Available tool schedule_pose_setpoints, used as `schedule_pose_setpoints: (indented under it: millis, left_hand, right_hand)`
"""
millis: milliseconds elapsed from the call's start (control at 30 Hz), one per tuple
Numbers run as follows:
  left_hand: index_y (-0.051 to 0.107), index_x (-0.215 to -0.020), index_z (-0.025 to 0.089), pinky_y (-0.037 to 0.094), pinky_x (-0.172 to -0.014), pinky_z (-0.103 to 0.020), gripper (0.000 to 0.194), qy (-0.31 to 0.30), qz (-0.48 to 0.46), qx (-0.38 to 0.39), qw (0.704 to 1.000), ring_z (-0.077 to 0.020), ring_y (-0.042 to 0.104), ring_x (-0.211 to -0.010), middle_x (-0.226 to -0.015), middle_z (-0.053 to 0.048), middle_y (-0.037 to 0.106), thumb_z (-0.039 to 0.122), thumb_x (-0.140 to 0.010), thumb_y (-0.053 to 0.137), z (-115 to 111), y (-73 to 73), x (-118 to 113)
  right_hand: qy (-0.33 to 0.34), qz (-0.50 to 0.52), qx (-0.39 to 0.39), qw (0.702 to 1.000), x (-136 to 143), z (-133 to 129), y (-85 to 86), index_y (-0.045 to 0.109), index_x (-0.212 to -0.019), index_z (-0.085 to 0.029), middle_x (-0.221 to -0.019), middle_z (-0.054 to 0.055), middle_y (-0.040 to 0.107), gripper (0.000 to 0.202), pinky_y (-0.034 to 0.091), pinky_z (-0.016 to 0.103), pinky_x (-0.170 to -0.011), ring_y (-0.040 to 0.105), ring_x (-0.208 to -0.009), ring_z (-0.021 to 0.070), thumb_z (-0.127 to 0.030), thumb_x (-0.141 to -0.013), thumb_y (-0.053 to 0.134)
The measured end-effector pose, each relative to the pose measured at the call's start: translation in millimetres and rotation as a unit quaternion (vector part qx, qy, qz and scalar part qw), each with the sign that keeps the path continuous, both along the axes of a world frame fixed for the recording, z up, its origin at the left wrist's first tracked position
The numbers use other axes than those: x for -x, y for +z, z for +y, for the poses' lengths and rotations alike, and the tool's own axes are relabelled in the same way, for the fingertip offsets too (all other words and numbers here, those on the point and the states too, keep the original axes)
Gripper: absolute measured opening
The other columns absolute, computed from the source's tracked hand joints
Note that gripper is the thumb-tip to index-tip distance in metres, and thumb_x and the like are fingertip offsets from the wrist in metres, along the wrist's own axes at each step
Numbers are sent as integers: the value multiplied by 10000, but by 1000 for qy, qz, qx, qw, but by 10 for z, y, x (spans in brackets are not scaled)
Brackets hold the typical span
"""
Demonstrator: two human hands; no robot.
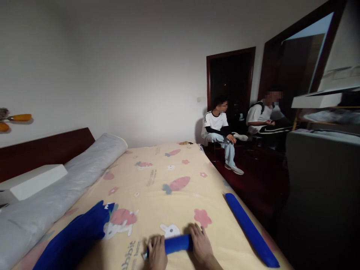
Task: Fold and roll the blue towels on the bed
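Observation:
A short roll of blue cloth (177, 244) lies crosswise on the bed's printed sheet, close in front of me. My left hand (157, 252) is closed over its left end, where a small pale bit sticks out. Over the right end my right hand (200, 242) curls its fingers. To the right, along the bed's edge, rests a long, narrow strip of folded blue cloth (250, 228). A loose, crumpled piece of blue cloth (74, 232) spreads at the near left, its lower part in shadow.
The cream bed sheet (152, 210) has rabbit and carrot prints. A grey bolster-like roll (92, 165) and a white box (39, 182) lie by the dark headboard (50, 148). Two people sit beyond the bed's right side. A dark cabinet-like block (320, 195) stands at right.

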State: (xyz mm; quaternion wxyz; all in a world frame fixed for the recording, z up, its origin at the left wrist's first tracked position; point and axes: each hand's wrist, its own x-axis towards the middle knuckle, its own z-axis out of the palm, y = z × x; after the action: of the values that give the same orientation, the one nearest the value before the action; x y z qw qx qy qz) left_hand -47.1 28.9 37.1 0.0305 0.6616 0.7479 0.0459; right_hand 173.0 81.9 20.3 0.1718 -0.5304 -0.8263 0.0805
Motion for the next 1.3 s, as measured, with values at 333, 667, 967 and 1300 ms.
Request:
schedule_pose_setpoints:
  millis: [333, 667, 967, 1300]
  left_hand:
    - [301, -1500, 202, 129, -1220, -373, 650, -163, -59, 42, 984, -212, 230, -1468, -1586, -10, 313, 287, -864, 408, 28, -245, -213]
    - [234, -1519, 281, 168, -1203, -431, 658, -194, -17, 3, 981, -237, 225, -1469, -1602, 6, 267, 390, -900, 428, -21, -231, 251]
    - [254, -1509, 311, 273, -1155, -467, 653, -158, 60, 4, 986, -256, 283, -1449, -1574, -16, 336, 357, -898, 478, -119, -262, 639]
    - [349, -1477, 284, 235, -1161, -526, 572, -93, 82, 23, 992, -249, 301, -1443, -1559, -47, 362, 275, -907, 389, -78, -408, 723]
  right_hand:
    - [176, 12, 69, 982, 348, -184, -27, 338, -1492, -114, -1549, 114, 310, 795, 226, 466, -1177, 289, -1432, 280, -208, -712, 465]
    - [190, 18, -9, 981, -164, 28, -180, 333, -1500, -174, -1502, 142, 411, 670, 288, 504, -1136, 378, -1383, 319, -455, -904, 460]
    - [153, 0, 0, 988, -657, 154, -329, 281, -1519, -183, -1518, 147, 377, 654, 319, 519, -1120, 364, -1393, 318, -436, -931, 416]
    - [152, -127, 13, 980, -444, 178, 514, 543, -1311, -103, -1219, 214, 649, 537, 465, 483, -968, 627, -1106, 314, -103, -790, 414]
